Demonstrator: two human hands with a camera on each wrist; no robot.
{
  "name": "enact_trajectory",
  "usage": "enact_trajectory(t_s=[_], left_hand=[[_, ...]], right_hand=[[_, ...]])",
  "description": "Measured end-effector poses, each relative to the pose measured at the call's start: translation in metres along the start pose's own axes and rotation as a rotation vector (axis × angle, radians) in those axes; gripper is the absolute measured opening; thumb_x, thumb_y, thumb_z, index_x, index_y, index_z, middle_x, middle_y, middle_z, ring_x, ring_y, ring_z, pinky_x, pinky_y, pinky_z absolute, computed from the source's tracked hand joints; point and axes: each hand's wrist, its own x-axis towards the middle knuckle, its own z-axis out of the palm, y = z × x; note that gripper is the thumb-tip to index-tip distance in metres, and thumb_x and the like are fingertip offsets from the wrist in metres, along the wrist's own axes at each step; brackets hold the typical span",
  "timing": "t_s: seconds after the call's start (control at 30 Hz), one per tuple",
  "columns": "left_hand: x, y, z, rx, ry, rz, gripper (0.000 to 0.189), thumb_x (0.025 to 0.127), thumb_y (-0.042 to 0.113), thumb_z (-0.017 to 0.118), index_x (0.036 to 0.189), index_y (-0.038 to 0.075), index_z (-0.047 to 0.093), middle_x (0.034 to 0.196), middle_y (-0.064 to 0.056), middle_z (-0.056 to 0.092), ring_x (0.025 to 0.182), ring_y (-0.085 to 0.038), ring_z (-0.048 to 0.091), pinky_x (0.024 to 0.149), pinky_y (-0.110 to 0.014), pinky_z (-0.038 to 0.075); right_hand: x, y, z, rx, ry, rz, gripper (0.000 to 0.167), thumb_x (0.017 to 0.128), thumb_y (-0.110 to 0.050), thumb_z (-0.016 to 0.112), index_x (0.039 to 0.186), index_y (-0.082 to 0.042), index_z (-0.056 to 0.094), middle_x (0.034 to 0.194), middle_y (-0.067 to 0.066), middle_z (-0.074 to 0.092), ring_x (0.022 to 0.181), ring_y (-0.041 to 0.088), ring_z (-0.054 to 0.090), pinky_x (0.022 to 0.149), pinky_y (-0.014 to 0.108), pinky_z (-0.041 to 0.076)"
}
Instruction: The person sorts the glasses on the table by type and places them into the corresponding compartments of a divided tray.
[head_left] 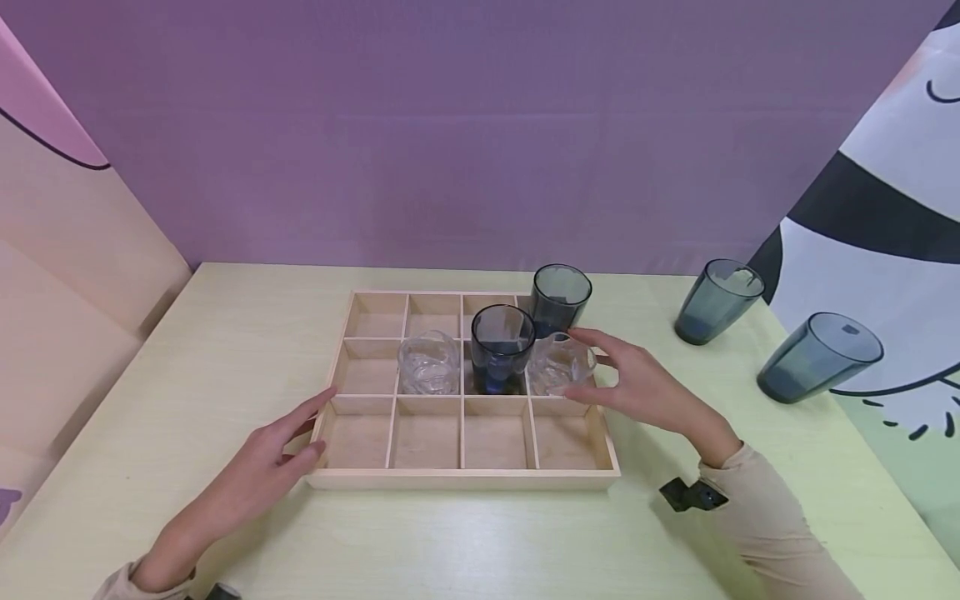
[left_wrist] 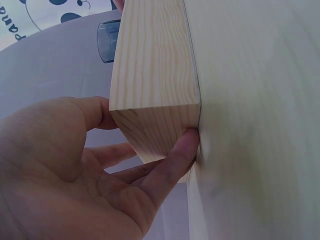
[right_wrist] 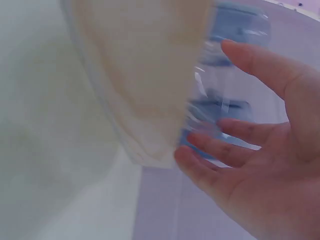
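My left hand [head_left: 273, 454] rests against the left side of a wooden compartment tray [head_left: 465, 479], fingertips spread at its front corner. Over the tray's right side, my right hand [head_left: 637, 379] holds a clear glass [head_left: 558, 367] in the last compartment of the middle row, thumb in front and fingers behind. Left of it, a tall blue-grey glass [head_left: 501, 346] stands in the third compartment of that row. A second clear glass [head_left: 429, 367] sits in the second. Another blue-grey glass [head_left: 558, 300] stands in the back right compartment. In the right wrist view the hand [right_wrist: 265, 150] is blurred.
Two more blue-grey glasses, one farther back [head_left: 716, 304] and one nearer [head_left: 817, 358], stand on the pale tabletop [head_left: 465, 550] at the right. A purple backdrop [head_left: 480, 167] rises along the table's back edge. Thin dividers part the tray's compartments.
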Motion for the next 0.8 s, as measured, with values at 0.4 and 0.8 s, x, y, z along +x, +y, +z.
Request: enact_trajectory(t_s=[0.4,0.8], left_hand=[[0.001,-0.003,0.001,-0.009,0.008,0.017,0.058,0.102,0.013,0.054,0.156,0.018,0.035,0.149,-0.019,0.045,0.121,-0.031,0.055,0.071,-0.028,0.05],[-0.001,0.001,0.001,-0.012,0.008,0.007,0.058,0.102,0.013,0.054,0.156,0.019,0.035,0.149,-0.018,0.046,0.115,-0.027,0.056,0.07,-0.027,0.049]], right_hand=[[-0.004,0.01,-0.054,-0.14,0.258,0.008,0.071,0.092,-0.027,0.073,0.15,-0.006,0.039,0.144,0.023,0.048,0.128,0.041,0.048,0.1,0.058,0.043],[0.004,0.041,-0.079,-0.215,0.54,0.013,0.054,0.095,-0.016,0.068,0.142,-0.001,0.05,0.139,0.024,0.053,0.115,0.046,0.054,0.096,0.061,0.04]])
